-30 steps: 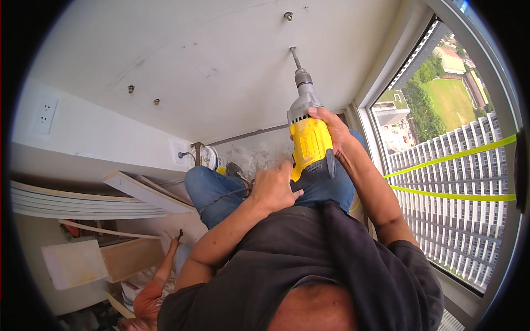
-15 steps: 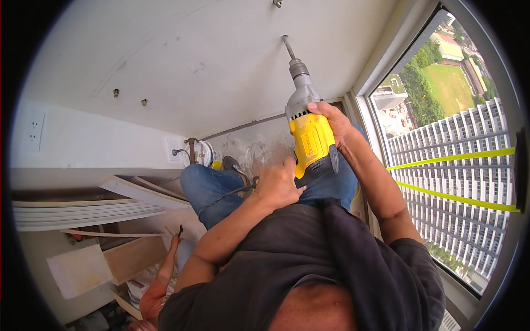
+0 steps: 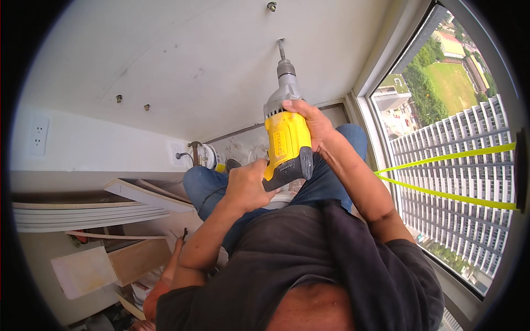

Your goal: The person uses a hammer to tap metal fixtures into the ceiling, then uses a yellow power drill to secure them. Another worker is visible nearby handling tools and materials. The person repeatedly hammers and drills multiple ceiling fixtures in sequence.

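Observation:
A yellow, grey and black power drill (image 3: 289,135) is held between my two hands, its long bit (image 3: 282,51) pointing away from me. The bit's tip sits in a small hole in the white panel surface (image 3: 221,60). My left hand (image 3: 248,186) is closed round the rear handle; part of its fingers is hidden behind the grip. On the right side of the drill's body, my right hand (image 3: 312,126) grips with the thumb over the top near the vents. The drill's chuck (image 3: 285,68) stands a short way off the surface.
Metal bolts (image 3: 271,6) stick out of the panel. A window (image 3: 441,132) with yellow straps (image 3: 447,157) is at right. Left are stacked white strips (image 3: 88,216), boards (image 3: 83,270) and a co-worker's arm (image 3: 172,265). A bucket with a hammer (image 3: 195,151) stands beyond my knee.
The drill's body and both hands have swung left, so the drill points straighter at the hole. Slightly less of the bit shows. Both hands keep their hold.

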The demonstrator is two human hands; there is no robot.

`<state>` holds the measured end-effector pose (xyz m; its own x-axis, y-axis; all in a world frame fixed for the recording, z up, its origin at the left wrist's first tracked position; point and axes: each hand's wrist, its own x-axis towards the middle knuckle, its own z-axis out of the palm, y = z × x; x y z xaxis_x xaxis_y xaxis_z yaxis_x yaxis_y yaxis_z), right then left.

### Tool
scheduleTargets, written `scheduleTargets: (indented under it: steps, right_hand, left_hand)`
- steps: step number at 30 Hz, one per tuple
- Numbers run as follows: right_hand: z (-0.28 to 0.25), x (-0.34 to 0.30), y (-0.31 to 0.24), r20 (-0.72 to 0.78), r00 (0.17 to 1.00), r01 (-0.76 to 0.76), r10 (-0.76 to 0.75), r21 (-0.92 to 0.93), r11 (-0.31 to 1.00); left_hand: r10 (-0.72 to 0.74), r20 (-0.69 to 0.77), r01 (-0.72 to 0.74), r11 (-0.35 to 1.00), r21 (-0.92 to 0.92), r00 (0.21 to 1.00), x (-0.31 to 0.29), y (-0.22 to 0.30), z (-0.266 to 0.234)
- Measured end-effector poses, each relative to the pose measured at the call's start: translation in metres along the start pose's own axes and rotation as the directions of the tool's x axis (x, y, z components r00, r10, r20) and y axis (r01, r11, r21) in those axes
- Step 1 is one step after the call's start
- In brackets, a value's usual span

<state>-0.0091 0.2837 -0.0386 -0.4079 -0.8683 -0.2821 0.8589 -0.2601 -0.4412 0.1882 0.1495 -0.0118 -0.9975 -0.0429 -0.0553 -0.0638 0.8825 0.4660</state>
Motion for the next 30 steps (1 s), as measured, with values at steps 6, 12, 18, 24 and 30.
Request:
scheduleTargets:
  steps: [6, 12, 18, 24, 30]
  right_hand:
    - [0.010, -0.022, -0.032, -0.093, 0.995, -0.045, 0.047, 0.023, 0.999]
    - [-0.019, -0.031, -0.039, -0.102, 0.995, -0.031, 0.019, -0.112, 0.993]
    - [-0.077, -0.010, -0.007, 0.045, 0.999, -0.003, 0.012, -0.197, 0.980]
    - [-0.053, -0.019, 0.015, 0.101, 0.995, 0.008, 0.001, -0.088, 0.996]
    - [-0.044, -0.051, 0.042, 0.046, 0.999, 0.004, -0.001, -0.069, 0.998]
  left_hand:
    - [-0.044, 0.002, 0.044, 0.992, -0.115, 0.999, 0.014, 0.053, -0.006]
    - [-0.081, 0.077, 0.088, 0.992, -0.090, 0.994, 0.023, 0.065, 0.024]
    - [0.008, 0.101, -0.007, 1.000, -0.011, 0.995, 0.022, 0.022, 0.065]
    - [0.053, 0.042, -0.055, 0.997, 0.045, 0.998, 0.000, 0.012, 0.048]
    - [0.085, 0.124, -0.084, 0.996, -0.008, 0.989, -0.034, 0.021, 0.044]
